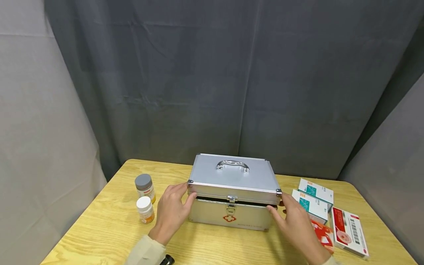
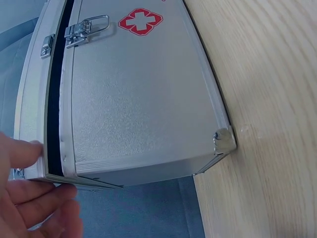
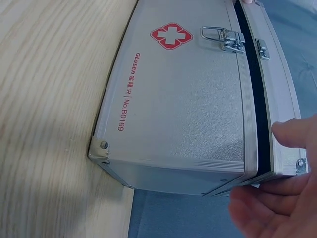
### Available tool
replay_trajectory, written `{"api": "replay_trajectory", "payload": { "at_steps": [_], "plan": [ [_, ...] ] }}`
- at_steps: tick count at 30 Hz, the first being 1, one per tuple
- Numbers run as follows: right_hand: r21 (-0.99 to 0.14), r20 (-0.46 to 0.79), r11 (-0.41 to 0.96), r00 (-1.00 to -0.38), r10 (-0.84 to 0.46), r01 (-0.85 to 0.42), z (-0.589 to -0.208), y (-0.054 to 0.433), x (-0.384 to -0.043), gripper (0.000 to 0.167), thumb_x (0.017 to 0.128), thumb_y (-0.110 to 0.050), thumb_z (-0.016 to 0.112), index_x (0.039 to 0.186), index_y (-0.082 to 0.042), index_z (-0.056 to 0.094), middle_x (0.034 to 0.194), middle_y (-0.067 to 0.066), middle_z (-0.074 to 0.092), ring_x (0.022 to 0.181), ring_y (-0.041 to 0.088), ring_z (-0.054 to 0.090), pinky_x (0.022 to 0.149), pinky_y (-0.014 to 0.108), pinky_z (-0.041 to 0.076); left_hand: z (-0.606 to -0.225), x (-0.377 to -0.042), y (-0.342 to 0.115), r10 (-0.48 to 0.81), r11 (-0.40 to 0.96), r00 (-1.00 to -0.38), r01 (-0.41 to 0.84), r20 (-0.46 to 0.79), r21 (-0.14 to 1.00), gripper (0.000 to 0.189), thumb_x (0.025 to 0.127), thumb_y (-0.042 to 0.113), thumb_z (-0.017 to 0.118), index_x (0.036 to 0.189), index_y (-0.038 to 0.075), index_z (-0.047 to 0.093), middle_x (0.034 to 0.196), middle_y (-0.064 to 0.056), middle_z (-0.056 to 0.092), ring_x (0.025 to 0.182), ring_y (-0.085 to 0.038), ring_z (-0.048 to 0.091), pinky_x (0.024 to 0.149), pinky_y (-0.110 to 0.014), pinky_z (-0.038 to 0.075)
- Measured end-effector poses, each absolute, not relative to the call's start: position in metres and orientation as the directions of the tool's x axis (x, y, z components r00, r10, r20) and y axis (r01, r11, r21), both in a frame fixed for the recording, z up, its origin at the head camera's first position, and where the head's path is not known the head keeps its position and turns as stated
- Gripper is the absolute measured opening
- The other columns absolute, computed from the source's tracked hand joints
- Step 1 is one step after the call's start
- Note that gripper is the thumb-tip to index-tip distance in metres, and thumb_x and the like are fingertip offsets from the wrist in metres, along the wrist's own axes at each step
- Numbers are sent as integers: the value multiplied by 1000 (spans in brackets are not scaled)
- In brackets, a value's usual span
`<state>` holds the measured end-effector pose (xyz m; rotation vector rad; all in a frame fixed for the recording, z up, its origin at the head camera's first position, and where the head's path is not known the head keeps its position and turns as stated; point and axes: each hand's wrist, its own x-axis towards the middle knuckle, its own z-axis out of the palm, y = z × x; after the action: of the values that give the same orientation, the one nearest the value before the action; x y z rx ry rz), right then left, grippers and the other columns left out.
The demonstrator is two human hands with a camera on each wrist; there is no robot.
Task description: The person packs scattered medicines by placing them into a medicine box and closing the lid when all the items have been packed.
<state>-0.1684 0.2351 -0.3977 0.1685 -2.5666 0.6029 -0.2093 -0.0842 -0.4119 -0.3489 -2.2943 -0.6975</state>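
A silver metal case (image 1: 212, 215) is standing upright near the middle of the table (image 1: 179, 244), its front facing the person. Its lid (image 1: 205, 173) is sitting slightly raised, and a dark gap is showing along the front between lid and body. A curved handle (image 1: 233, 162) is lying across the top of the lid. On the body, a latch (image 1: 230, 210) is hanging undone, its wire loop standing clear of the catch (image 1: 232, 198) above, and a red cross emblem (image 1: 229, 218) is showing just below it.

The left hand (image 1: 172, 209) is pinching the lid's front left corner, its thumb pressing on the front face and its fingers lying along the side. The right hand (image 1: 296, 222) is pinching the front right corner in the same way. A pale sleeve (image 1: 145, 252) is covering the left forearm.

Left of the case, a grey-capped bottle (image 1: 145, 187) is standing just behind a white-capped bottle (image 1: 145, 210). To the right, two white and teal boxes (image 1: 309, 206) are lying side by side; nearer the person, a red box (image 1: 322, 235) is lying partly hidden by the right hand, with a red and white box (image 1: 350, 232) lying just beside it. Behind the table, a dark grey curtain (image 1: 198, 92) is hanging.
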Motion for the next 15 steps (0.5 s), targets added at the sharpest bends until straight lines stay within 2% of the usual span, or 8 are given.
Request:
{"api": "replay_trajectory", "payload": {
  "at_steps": [5, 15],
  "plan": [
    [-398, 491, 891, -871, 6, -218, -399, 233, -168, 37, 86, -21, 77, 113, 1, 63, 100, 14, 69, 87, 26, 65, 69, 39, 56, -412, -210, -84, 51, 808, -730, 431, 682, 401, 37, 80, 23, 82, 108, -1, 75, 108, -14, 76, 97, -29, 71, 83, -42, 59],
    [-424, 485, 885, -873, 41, -194, -395, 236, -170, 33, 86, -19, 77, 109, 2, 65, 96, 16, 69, 84, 27, 67, 69, 43, 58, -409, -211, -82, 55, 810, -696, 450, 716, 376, 36, 78, 17, 83, 107, -3, 75, 104, -15, 77, 92, -28, 71, 79, -40, 59]
  ]
}}
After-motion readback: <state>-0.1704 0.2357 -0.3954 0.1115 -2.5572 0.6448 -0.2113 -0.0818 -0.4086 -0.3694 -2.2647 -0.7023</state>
